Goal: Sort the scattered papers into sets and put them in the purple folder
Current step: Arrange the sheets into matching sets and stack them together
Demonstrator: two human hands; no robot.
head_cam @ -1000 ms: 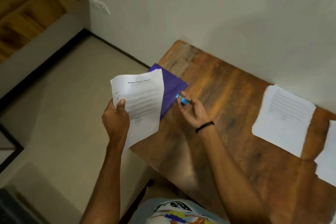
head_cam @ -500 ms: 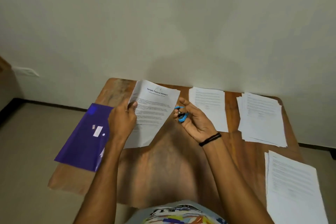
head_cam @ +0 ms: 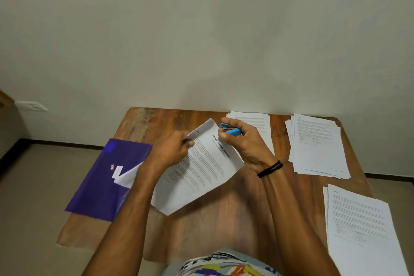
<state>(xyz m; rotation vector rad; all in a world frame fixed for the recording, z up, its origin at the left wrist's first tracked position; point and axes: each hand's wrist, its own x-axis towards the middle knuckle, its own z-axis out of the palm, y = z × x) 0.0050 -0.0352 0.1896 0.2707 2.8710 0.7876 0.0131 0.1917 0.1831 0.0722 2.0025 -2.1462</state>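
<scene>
step: stapling one set, by my judgement | left hand (head_cam: 170, 152) fingers pinch paper set (head_cam: 201, 170) over table (head_cam: 224, 219) | right hand (head_cam: 242, 143) fingers grip blue stapler (head_cam: 230, 130) by its top edge | purple folder (head_cam: 107, 181) on table's left | next: likely align corner, squeeze

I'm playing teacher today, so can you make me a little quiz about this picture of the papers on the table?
1. True or false: the purple folder lies left of the left hand.
2. What does the right hand grip? A) a pen B) a small blue tool C) nothing
3. How many piles of paper lie on the table, right of the held papers?
Key: 1 true; 2 B; 3 three: back pile, back-right pile, near-right pile.
</scene>
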